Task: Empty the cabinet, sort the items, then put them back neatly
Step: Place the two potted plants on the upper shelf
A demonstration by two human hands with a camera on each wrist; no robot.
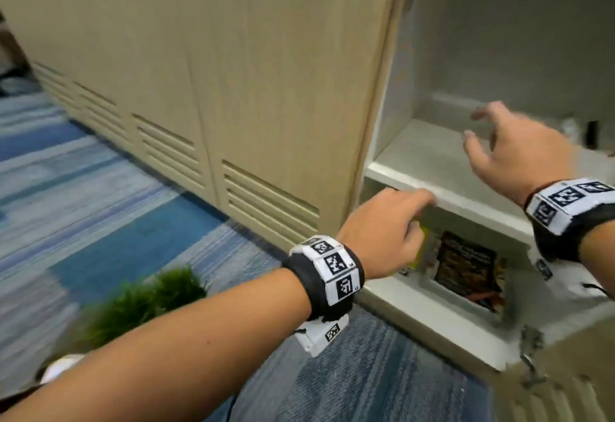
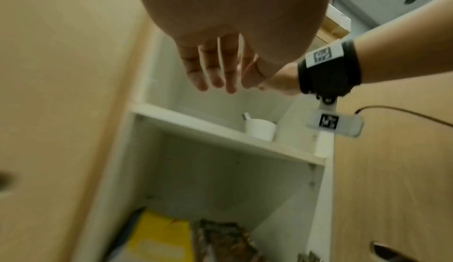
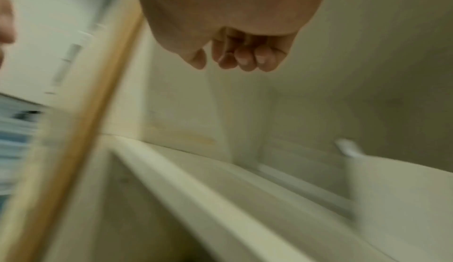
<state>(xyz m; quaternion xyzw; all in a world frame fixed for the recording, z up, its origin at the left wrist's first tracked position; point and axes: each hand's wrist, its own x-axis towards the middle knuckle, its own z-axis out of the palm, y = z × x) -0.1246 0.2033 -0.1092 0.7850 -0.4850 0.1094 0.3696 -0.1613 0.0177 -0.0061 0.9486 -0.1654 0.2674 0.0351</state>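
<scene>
The cabinet stands open at the right, with a white middle shelf (image 1: 429, 155). My left hand (image 1: 416, 218) is in front of the shelf's front edge, its fingers (image 2: 215, 76) straight and holding nothing. Just below it, in the lower compartment, stand a yellow box (image 1: 420, 248) (image 2: 159, 239) and a dark printed packet (image 1: 466, 265) (image 2: 225, 241). My right hand (image 1: 479, 132) hovers over the shelf with loosely curled fingers (image 3: 240, 58) that hold nothing. A white cup (image 2: 260, 128) with something sticking out of it stands at the shelf's far right.
Closed beige cabinet doors (image 1: 233, 88) with louvred slots run to the left. A green plant (image 1: 149, 298) sits on the blue striped carpet (image 1: 116, 208) under my left forearm. The open door and its metal hinge (image 1: 532, 355) are at the lower right.
</scene>
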